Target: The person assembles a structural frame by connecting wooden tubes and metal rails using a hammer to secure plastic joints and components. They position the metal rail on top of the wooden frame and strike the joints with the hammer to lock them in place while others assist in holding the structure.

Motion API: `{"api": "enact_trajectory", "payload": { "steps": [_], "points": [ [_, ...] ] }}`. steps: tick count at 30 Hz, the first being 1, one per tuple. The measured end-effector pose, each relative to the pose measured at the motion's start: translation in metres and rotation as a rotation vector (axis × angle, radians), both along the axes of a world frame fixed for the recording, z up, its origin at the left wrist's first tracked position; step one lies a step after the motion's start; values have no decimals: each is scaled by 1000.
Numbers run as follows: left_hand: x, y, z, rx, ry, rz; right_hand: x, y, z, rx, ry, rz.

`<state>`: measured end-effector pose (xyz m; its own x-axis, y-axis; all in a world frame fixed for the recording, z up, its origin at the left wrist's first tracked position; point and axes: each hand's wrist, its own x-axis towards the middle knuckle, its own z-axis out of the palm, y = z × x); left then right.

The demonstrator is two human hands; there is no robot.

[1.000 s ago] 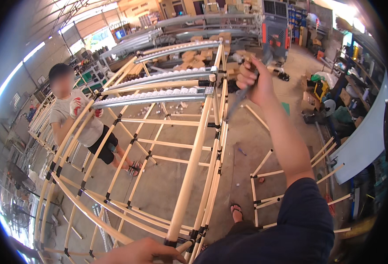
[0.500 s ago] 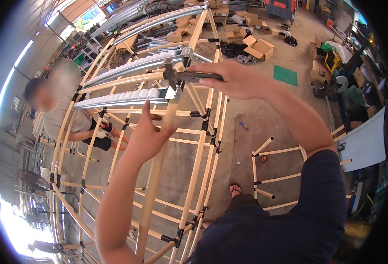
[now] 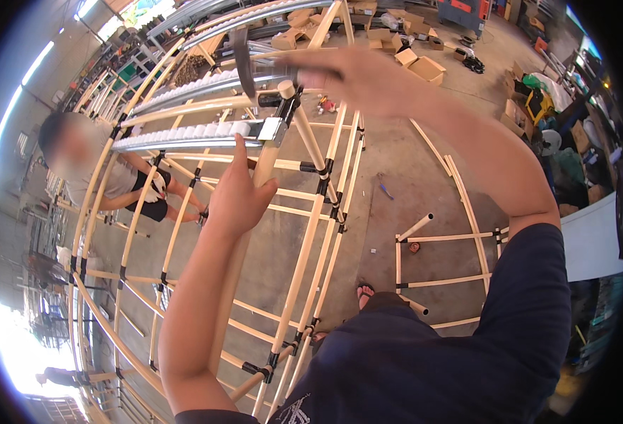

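The pipes of the rack frame (image 3: 304,261) are a pale cream-beige, gripped at every crossing by black joint clamps (image 3: 325,168), and the roller track (image 3: 191,134) laid across the top is silver-grey metal with a row of whitish rollers. The hammer (image 3: 244,60) up in the right hand (image 3: 357,78) looks dark grey to black, though it is blurred, and the sleeve (image 3: 530,297) on that arm is plain navy blue with a small white print low on the shirt front. Across the frame, the other person (image 3: 124,184) wears a light grey top and black shorts, and the floor (image 3: 410,177) is dull grey-brown concrete strewn with tan cardboard boxes (image 3: 424,67).
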<state>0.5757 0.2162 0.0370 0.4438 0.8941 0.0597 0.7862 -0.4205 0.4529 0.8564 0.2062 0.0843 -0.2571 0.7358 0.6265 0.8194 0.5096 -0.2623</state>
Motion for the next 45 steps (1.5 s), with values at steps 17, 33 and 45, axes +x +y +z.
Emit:
{"api": "enact_trajectory", "payload": {
  "steps": [17, 33, 45],
  "points": [
    [4, 5, 8, -66, 159, 48, 16, -4, -11, -347, -8, -16],
    [0, 1, 5, -69, 88, 55, 8, 3, 4, -319, 205, 163],
    [1, 1, 8, -83, 131, 57, 14, 19, -23, -225, 103, 109]
  ]
}}
